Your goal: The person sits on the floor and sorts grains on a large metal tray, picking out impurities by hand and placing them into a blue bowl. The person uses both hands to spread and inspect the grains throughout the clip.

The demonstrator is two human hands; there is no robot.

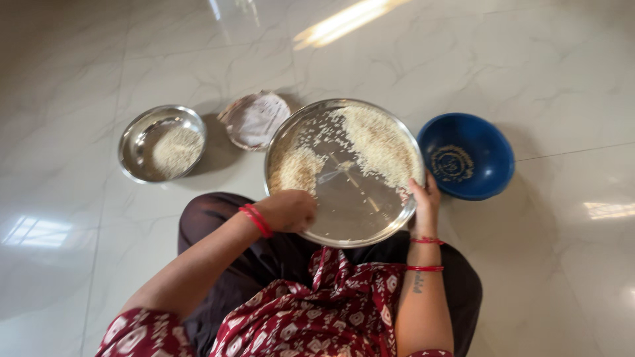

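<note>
We sit on the floor [542, 277] with the plate [350, 218] resting over our lap. Our left hand [289, 210] lies curled on the plate's near-left rim, fingertips at the small rice heap [296, 169] just beyond it; whether it pinches any grains we cannot tell. Our right hand [425, 198] grips the plate's right edge and steadies it. Between the hands the plate is bare metal. Beyond the right hand lies the larger heap [380, 142], with loose grains scattered between the two. We judge the sorting partly done, with much rice left. Further left of the left hand stand a steel bowl [135, 142] holding some rice and a small lid-like dish [254, 119]; right of the right hand, a blue bowl [493, 165].
</note>
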